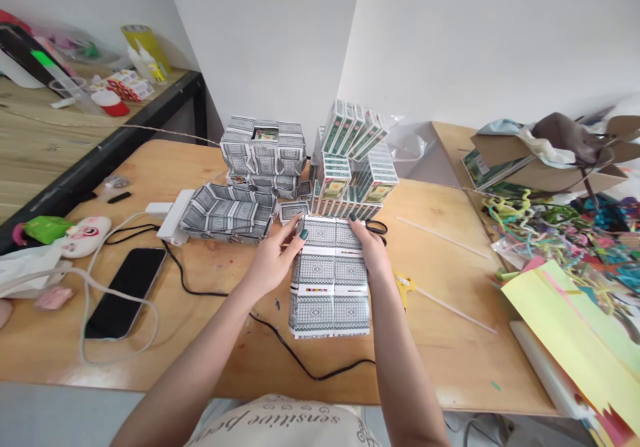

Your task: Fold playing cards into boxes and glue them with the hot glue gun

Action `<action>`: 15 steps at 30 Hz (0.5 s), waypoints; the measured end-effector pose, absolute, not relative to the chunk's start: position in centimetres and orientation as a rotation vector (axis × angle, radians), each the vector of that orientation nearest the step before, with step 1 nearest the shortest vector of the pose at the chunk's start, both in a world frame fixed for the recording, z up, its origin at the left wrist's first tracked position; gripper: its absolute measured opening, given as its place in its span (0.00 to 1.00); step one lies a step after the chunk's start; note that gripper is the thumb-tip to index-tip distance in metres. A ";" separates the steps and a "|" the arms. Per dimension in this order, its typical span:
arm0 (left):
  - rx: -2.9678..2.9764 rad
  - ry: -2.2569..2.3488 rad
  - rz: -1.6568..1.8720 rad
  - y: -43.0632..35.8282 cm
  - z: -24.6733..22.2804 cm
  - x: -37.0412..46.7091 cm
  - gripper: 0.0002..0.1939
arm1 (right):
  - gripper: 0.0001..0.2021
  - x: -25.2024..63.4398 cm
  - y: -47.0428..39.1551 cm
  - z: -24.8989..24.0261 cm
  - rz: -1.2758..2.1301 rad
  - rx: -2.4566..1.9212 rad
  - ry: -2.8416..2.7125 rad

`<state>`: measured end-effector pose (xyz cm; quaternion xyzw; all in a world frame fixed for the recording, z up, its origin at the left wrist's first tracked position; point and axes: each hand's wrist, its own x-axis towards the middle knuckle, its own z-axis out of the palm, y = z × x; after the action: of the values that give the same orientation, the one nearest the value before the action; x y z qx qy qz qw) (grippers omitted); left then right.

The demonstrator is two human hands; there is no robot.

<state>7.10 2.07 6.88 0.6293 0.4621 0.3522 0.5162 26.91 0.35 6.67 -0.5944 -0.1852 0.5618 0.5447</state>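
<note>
A block-shaped piece made of grey patterned playing cards (317,270) is between my hands at the front of the table. My left hand (274,259) grips its upper left corner, thumb on top. At its upper right edge, my right hand (374,253) is closed round the side, with some fingers hidden. Behind my left hand lies an open tray folded from the same cards (227,210). A larger card-built box (263,143) with a square opening on top stands behind that tray. Stacked green-and-white card packs (353,160) rise just beyond the held piece.
Black-handled scissors (377,229) and a yellow glue gun (405,287) lie right of my right hand, near glue sticks (455,310). A phone (126,293), a white power strip (176,217) and cables occupy the left. Colourful craft bits (565,233) and paper (575,320) cover the right.
</note>
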 end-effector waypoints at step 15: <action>0.861 0.967 0.777 2.0 7.2 6.4 0.32 | 0.15 27.4 -0.4 6.6 1.373 -1.330 -0.545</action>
<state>6.44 1.96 7.23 0.3907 0.4387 0.3525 0.7284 27.40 -0.38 6.64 -0.5607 -0.2298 0.5788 0.5457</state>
